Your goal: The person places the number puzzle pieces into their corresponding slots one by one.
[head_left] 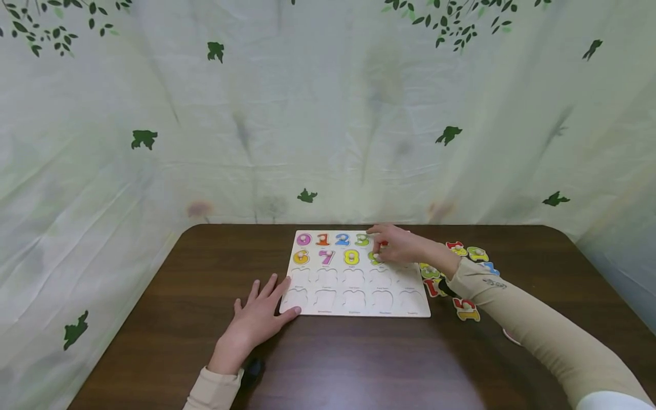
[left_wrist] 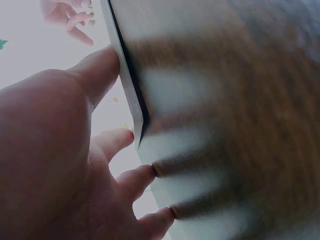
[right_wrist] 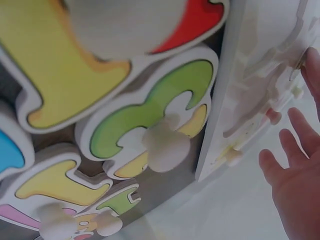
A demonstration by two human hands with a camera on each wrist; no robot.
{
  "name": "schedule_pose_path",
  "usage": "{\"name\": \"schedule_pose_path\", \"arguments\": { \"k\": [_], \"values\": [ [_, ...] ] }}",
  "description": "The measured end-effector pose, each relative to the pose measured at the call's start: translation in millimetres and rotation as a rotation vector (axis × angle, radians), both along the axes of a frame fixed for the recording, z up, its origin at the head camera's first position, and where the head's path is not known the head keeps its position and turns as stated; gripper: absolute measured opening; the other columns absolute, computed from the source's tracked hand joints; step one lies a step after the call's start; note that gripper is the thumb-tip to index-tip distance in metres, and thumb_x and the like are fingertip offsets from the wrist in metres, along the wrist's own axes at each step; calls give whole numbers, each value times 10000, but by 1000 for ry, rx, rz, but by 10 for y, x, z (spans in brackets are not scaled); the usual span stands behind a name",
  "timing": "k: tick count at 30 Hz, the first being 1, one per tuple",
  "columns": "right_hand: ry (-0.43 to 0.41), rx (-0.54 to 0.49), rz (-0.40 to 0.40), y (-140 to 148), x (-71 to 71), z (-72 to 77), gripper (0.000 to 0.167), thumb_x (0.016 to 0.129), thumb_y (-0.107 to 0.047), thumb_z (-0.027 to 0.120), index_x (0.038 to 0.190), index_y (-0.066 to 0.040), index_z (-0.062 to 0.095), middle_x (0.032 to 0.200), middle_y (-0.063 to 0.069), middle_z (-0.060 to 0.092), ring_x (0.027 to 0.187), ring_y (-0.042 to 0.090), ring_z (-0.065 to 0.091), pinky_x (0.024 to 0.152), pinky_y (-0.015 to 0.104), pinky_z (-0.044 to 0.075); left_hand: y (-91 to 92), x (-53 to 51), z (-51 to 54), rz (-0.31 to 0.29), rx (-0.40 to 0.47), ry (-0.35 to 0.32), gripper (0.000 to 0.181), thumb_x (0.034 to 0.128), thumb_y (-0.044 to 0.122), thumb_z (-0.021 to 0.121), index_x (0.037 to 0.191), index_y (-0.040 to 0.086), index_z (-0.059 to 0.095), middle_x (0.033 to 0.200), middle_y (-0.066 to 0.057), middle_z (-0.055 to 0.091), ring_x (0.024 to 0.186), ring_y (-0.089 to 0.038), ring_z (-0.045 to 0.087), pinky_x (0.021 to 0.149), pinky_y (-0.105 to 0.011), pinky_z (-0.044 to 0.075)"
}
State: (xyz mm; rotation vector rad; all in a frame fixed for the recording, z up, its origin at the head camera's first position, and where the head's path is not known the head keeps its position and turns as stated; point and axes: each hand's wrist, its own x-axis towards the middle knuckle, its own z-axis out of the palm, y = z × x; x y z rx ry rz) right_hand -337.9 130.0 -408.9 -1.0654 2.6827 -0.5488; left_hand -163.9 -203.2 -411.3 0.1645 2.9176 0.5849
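A white rectangular number board (head_left: 339, 290) on the dark-brown table (head_left: 230, 256) is touched by the left hand (head_left: 258, 319), fingers spread, while a green number piece (head_left: 373, 258) at its second row, pinched by the right hand (head_left: 397, 245), could be jammed if tilted.

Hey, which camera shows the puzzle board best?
The head view: it takes in all four rows of the puzzle board, though partly covered. The left wrist view catches mainly its edge, washed out; the right wrist view, a slanted, cropped part.

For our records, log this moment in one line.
left hand: touches white rectangular board; right hand: pinches green-yellow numeral piece; bottom slots: unfilled
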Motion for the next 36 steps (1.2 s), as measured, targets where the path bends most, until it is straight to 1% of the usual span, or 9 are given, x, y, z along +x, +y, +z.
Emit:
{"name": "schedule_pose_path", "arguments": {
  "k": [4, 6, 9, 13, 16, 21, 25, 31, 36],
  "values": [
    [-8, -7, 3, 4, -2, -6, 145, 889, -144, 737, 792, -210, 652, 1491, 134, 436, 1399, 369, 315, 1042, 524, 348, 1, 4, 0, 0, 1, -1, 749, 935, 541, 590, 1548, 187, 345, 1594, -186, 238, 1435, -508, 117, 975, -809, 116],
    [8, -1, 8, 11, -9, -5, 126, 889, -157, 741, 802, -211, 667, 1495, 139, 427, 1393, 371, 329, 1055, 515, 344, 5, 2, 3, 0, 3, 3, 749, 934, 541, 591, 1547, 185, 348, 1592, -188, 241, 1434, -509, 121, 973, -810, 119],
    [24, -2, 18, 62, 8, 30, 49, 880, -153, 753, 900, -191, 729, 1502, 156, 413, 1383, 376, 350, 1071, 506, 338, 18, 1, 4, -4, 6, 3, 747, 934, 538, 593, 1545, 182, 351, 1591, -190, 242, 1433, -511, 121, 974, -810, 117],
    [-1, -68, 6, 178, 91, 182, 198, 875, -87, 738, 1072, -112, 745, 1500, 176, 411, 1376, 388, 356, 1077, 528, 324, 31, 4, 6, -8, 8, -7, 751, 936, 539, 589, 1548, 179, 344, 1595, -189, 233, 1435, -510, 113, 980, -807, 109],
    [-7, -132, -14, 288, 164, 313, 231, 887, -63, 715, 1116, -86, 730, 1502, 165, 415, 1385, 387, 342, 1083, 548, 306, 31, 2, 11, -7, 10, -8, 759, 933, 541, 591, 1549, 175, 341, 1594, -193, 231, 1433, -514, 109, 981, -806, 106],
    [19, -182, -25, 465, 267, 455, 227, 892, -94, 728, 1117, -130, 726, 1513, 137, 412, 1396, 364, 339, 1068, 539, 337, 5, -9, 11, -2, -1, -13, 766, 934, 546, 587, 1553, 174, 332, 1596, -196, 225, 1435, -512, 98, 981, -806, 107],
    [28, -196, -41, 614, 369, 510, 219, 882, -115, 750, 1093, -168, 725, 1522, 110, 402, 1408, 349, 318, 1056, 531, 355, -1, -21, 9, -9, -5, -14, 774, 934, 567, 573, 1555, 177, 326, 1597, -196, 221, 1434, -515, 99, 980, -807, 109],
    [49, -195, -79, 865, 516, 538, 234, 863, -144, 776, 1087, -190, 727, 1522, 70, 405, 1420, 329, 302, 1052, 511, 360, -11, -25, -6, -10, 3, -33, 777, 937, 559, 573, 1561, 178, 310, 1604, -192, 198, 1438, -511, 77, 983, -807, 89],
    [78, -216, -117, 1084, 635, 546, 230, 871, -167, 768, 1096, -200, 728, 1519, 90, 408, 1417, 348, 299, 1004, 521, 391, -11, -35, -4, -10, 2, -40, 777, 939, 555, 573, 1563, 178, 304, 1607, -192, 189, 1441, -507, 66, 989, -803, 78]
  ]
}}
